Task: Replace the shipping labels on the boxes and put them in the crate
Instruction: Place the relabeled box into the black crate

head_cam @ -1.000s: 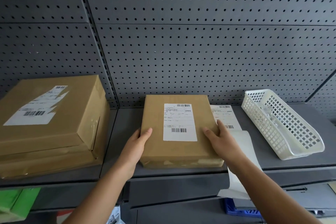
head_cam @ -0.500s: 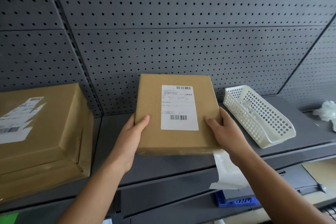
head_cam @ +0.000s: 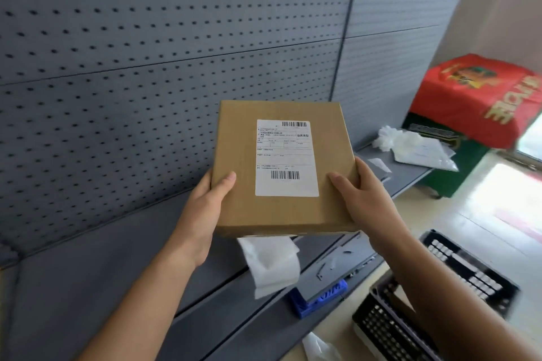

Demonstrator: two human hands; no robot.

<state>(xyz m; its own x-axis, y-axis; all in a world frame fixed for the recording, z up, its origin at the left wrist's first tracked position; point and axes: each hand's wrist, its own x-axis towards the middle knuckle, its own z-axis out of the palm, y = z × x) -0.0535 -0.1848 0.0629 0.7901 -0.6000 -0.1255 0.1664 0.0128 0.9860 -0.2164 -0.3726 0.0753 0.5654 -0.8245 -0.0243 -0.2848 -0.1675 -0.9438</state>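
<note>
My left hand (head_cam: 202, 214) and right hand (head_cam: 366, 199) grip the labelled box (head_cam: 281, 208) by its sides, thumbs on top; next, I reckon, it goes down into the crate (head_cam: 466, 269).

One cardboard box (head_cam: 281, 214), the landmark here. One white shipping label (head_cam: 286, 152) on its top face, printed with two barcodes (head_cam: 285, 175). Two hands grip the box: the left hand (head_cam: 205, 214) at its left edge, the right hand (head_cam: 366, 199) at its right edge. One white paper strip (head_cam: 271, 264) hangs just below the box. One black crate (head_cam: 466, 267) lies below and right of the box. One blue plastic piece (head_cam: 319, 299) is below it. One red cloth (head_cam: 481, 97) is above and right. One clear bag (head_cam: 425, 152) and one crumpled white wad (head_cam: 387, 138) are to its right.
</note>
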